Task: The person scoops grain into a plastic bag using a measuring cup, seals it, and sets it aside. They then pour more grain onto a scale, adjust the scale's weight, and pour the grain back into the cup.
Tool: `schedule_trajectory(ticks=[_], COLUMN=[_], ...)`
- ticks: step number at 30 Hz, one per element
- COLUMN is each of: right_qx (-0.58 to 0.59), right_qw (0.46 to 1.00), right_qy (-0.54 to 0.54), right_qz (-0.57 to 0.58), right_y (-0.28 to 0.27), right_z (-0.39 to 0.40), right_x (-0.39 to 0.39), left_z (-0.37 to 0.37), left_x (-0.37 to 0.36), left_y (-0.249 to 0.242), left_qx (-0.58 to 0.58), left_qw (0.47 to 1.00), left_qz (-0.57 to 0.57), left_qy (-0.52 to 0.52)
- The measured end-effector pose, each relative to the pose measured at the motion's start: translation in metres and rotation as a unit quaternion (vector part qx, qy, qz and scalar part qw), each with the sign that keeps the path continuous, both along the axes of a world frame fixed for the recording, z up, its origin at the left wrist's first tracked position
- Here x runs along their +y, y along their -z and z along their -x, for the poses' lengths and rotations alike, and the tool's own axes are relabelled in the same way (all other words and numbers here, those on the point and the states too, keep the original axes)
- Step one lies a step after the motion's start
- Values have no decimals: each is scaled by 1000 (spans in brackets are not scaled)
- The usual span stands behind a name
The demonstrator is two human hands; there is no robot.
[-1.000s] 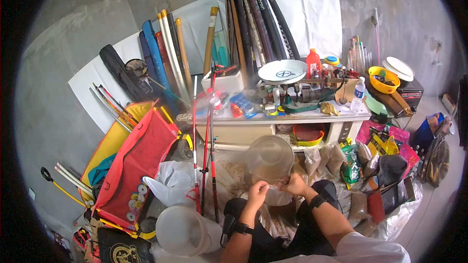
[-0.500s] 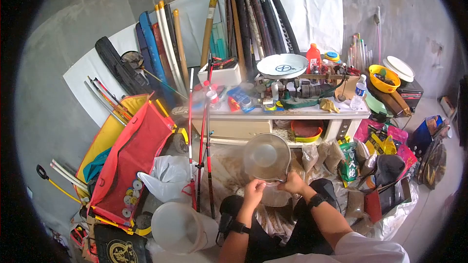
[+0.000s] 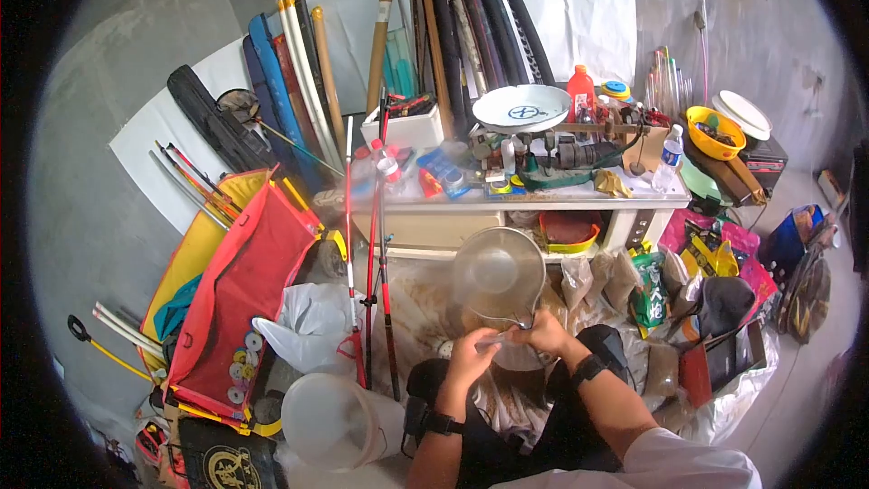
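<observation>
A round, greyish see-through bowl is tipped so that its hollow side faces me. At its lower rim, my right hand is closed with the fingers wrapped on the edge. My left hand is beside it, thumb and fingers pinched on a small clear plastic piece. Just below the hands, between my knees, shows a translucent container, partly covered by the right hand. Pale plastic sheeting with brownish grains lies on the floor under them.
A white bucket and a white plastic bag stand left, near red-and-black poles and a red bag. Ahead is a low cabinet topped by a scale pan. Several bait packets lie right.
The bowl has shifted slightly up and right in the view. My left hand has turned a little, and the clear plastic at its fingertips shows more plainly. The camera view has moved slightly.
</observation>
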State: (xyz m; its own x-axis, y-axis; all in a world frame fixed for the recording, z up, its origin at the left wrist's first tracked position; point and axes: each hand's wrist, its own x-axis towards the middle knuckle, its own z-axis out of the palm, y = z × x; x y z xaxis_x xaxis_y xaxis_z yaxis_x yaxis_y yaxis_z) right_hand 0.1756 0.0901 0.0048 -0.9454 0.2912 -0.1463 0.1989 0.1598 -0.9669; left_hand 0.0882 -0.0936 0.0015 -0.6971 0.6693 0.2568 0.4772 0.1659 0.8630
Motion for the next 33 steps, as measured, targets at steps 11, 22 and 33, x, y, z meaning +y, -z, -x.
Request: schedule_trajectory(ticks=[11, 22, 33], right_qx=[-7, -29, -53], right_qw=[1000, 997, 998], right_qy=[-24, -1, -6], right_qz=[-3, -72, -38], right_y=[-16, -8, -1], right_z=[-5, -1, 3], right_x=[-6, -6, -2], left_z=[-4, -4, -5], left_x=[1, -1, 2], left_y=[-7, -4, -13], left_qx=[18, 13, -41], left_qw=[998, 995, 997], left_qz=[41, 90, 53], left_qy=[-37, -29, -45])
